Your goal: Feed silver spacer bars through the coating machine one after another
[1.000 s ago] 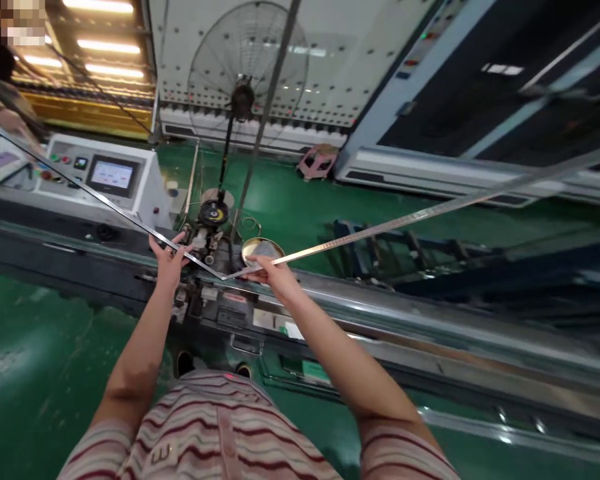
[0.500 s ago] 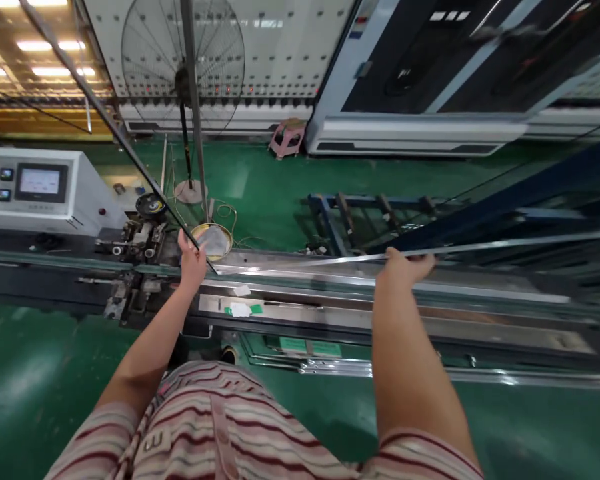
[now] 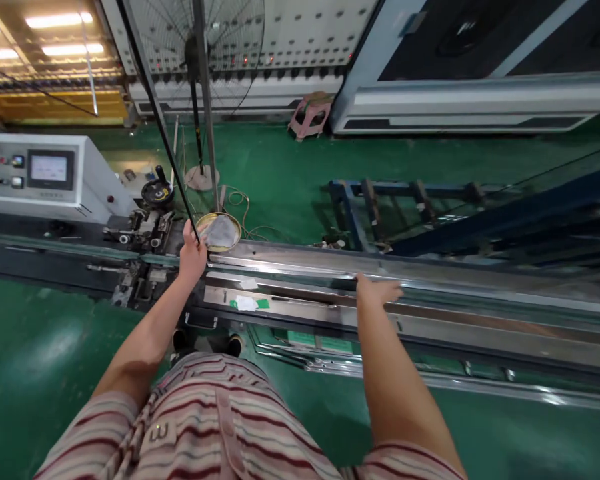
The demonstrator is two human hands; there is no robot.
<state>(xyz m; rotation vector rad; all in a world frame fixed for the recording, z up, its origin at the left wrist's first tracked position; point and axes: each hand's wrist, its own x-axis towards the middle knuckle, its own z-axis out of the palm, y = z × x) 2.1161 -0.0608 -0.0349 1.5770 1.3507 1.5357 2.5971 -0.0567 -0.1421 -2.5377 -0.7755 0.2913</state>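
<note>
My left hand (image 3: 193,259) is closed around the lower end of a long dark bar (image 3: 161,127), which slants up and out of view at the top left. A bright metal strip (image 3: 285,269) runs to the right from near that hand, low along the machine bed (image 3: 430,319). My right hand (image 3: 376,293) grips this strip farther along, its fingers partly hidden. Whether bar and strip are one bent piece, I cannot tell. Between my hands and my body, a white scrap with green ends (image 3: 247,303) lies on the bed.
Left of my left hand stands a roller mechanism (image 3: 147,230) and a control box with screen (image 3: 50,167). Beyond the bed are a round yellow-rimmed container (image 3: 237,230), a standing fan (image 3: 193,60), a pink stool (image 3: 310,119) and a blue rack (image 3: 350,213). Metal bars (image 3: 530,392) lie below the near edge.
The metal strip has come down from a raised slant to lie along the bed. My right hand has lowered and shifted left with it. The dark bar stands steeper, and the view has turned somewhat.
</note>
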